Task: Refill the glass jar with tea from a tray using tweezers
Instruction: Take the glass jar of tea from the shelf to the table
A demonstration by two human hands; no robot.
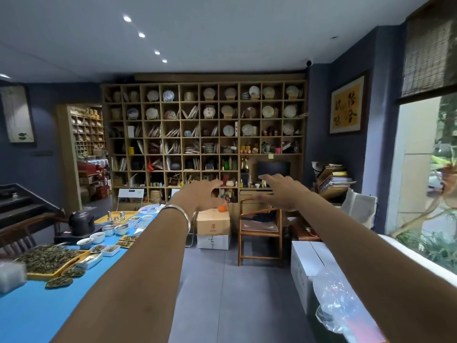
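Both my arms stretch forward at chest height over the floor, away from the table. My left hand (201, 194), with a silver bangle on its wrist, has relaxed fingers and holds nothing. My right hand (282, 190) is spread flat, palm down, also holding nothing. A yellow tray (39, 275) heaped with loose green tea sits on the blue table (37, 310) at the lower left. A blurred clear container (11, 276) shows at the left edge. I cannot pick out the tweezers.
On the table stand small white dishes (111, 250) of tea, bowls (97, 236), a black kettle (81, 221) and a second yellow tray (116, 216). Ahead are stacked cartons (213, 229), a wooden chair (259, 231), a wall shelf (205, 134), white boxes (306, 263) and a plastic bag (338, 308).
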